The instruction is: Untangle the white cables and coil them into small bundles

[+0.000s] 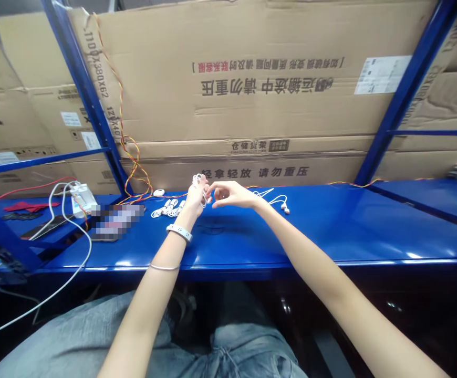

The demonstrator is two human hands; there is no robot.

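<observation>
My left hand (197,193) is raised above the blue shelf top (331,231), fingers closed around a white earphone cable (199,184) looped over them. My right hand (228,194) is just to its right, thumb and fingers pinching the same white cable. More of the cable trails right to white earbuds (284,208) lying on the shelf. A bundle of coiled white earphones (168,209) lies just left of my left hand. A wristband and a thin bracelet are on my left forearm.
Large cardboard boxes (252,89) stand behind the shelf between blue uprights (90,100). A red-yellow twisted wire (134,168) hangs at the left. A white charger with cables (82,199), a blurred flat object (116,220) and red items (27,206) lie at the left.
</observation>
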